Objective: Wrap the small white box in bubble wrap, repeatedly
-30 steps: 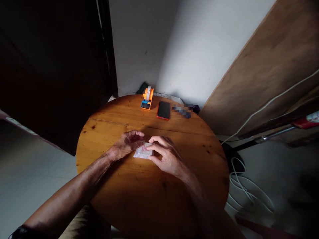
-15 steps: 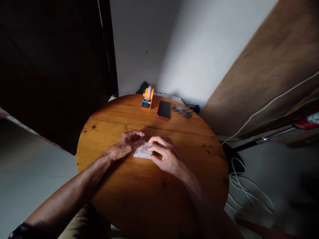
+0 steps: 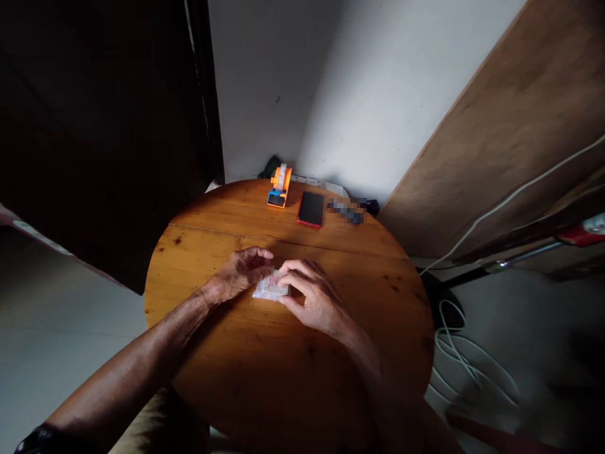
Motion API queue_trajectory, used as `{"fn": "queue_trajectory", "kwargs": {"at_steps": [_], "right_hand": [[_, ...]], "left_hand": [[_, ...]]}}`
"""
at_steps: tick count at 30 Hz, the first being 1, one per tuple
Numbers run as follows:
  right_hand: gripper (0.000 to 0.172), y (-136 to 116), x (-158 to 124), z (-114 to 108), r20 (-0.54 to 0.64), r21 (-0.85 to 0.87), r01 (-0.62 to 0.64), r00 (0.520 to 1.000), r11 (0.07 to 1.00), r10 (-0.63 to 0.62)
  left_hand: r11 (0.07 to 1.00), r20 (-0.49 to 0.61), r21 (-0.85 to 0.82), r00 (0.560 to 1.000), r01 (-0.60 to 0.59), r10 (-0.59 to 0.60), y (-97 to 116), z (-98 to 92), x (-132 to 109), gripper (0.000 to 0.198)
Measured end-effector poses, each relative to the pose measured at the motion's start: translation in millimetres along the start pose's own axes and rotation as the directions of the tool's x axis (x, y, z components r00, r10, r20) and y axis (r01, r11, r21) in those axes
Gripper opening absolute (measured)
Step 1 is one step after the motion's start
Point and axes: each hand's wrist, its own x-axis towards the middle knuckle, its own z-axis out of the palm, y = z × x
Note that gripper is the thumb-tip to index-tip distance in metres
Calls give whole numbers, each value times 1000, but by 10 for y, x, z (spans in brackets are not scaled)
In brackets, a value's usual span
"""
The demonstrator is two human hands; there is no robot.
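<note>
A small clear plastic packet [image 3: 269, 287] with reddish print lies on the round wooden table in front of me. My right hand [image 3: 312, 294] holds its right side, thumb at the near edge and fingertips on the top. On the packet's far left is my left hand [image 3: 243, 272], fingers loosely curved and apart from the thumb. The left thumb tip reaches the packet's upper edge; whether it presses on it I cannot tell. What is inside the packet is too small to make out.
Toward the table's [image 3: 212, 340] far edge stand an orange and blue tape dispenser [image 3: 280, 186] and a phone [image 3: 311, 209] in a red case. A blurred dark object [image 3: 347, 210] lies right of them. White cable [image 3: 472, 359] coils on the floor at right.
The packet and my right hand have shifted very slightly to the left. My left hand stays almost in place.
</note>
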Motion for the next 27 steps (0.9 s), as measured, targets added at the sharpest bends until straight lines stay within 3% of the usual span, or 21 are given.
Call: {"fn": "queue_trajectory", "kwargs": {"at_steps": [5, 9, 20, 27], "right_hand": [[24, -36, 8, -61, -3, 68, -10, 1000, 998, 10], [18, -33, 8, -108, -36, 74, -17, 999, 997, 20], [19, -15, 4, -90, -38, 85, -16, 999, 996, 19], [19, -14, 7, -89, -46, 69, -22, 999, 997, 25]], "left_hand": [[1000, -6, -15, 1000, 20, -21, 22, 8, -3, 43], [1000, -7, -10, 1000, -2, 2, 35, -11, -5, 41], [998, -19, -33, 998, -54, 53, -59, -49, 37, 40], [997, -44, 44, 997, -61, 63, -31, -67, 31, 36]]}}
